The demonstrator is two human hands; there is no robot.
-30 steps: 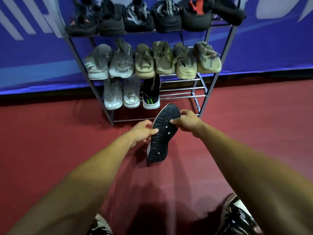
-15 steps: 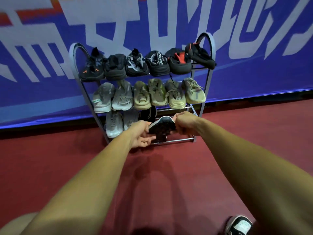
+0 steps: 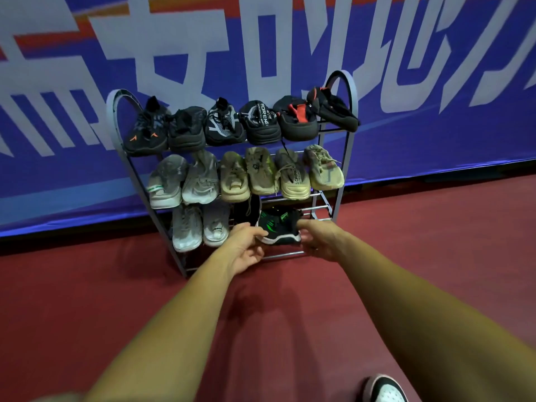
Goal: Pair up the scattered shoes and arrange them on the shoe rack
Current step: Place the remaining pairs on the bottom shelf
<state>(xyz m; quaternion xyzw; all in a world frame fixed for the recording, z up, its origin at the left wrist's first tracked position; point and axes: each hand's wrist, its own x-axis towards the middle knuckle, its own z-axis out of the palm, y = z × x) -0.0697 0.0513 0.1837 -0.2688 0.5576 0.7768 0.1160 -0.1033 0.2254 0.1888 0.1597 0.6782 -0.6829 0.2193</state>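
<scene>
Touching shoe (image 3: pixel 278 227) sides with left hand (image 3: pixel 246 248) and right hand (image 3: pixel 322 239), on rack (image 3: pixel 338 198) bottom shelf. Grip clamped or apart: cannot tell. Likely light, soft-topped, stiff-soled; best held by sole edges.

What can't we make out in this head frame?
- Head: black shoe beside the green-striped shoe, mostly hidden by the left hand and the beige shoe above.
- Head: right hand, fingertips hidden behind the green-striped shoe; grip unclear for both hands.
- Head: white-toed shoe, cut off by the bottom edge.

Left grip (image 3: pixel 246 248), right grip (image 3: pixel 322 240) loosely cupped.
</scene>
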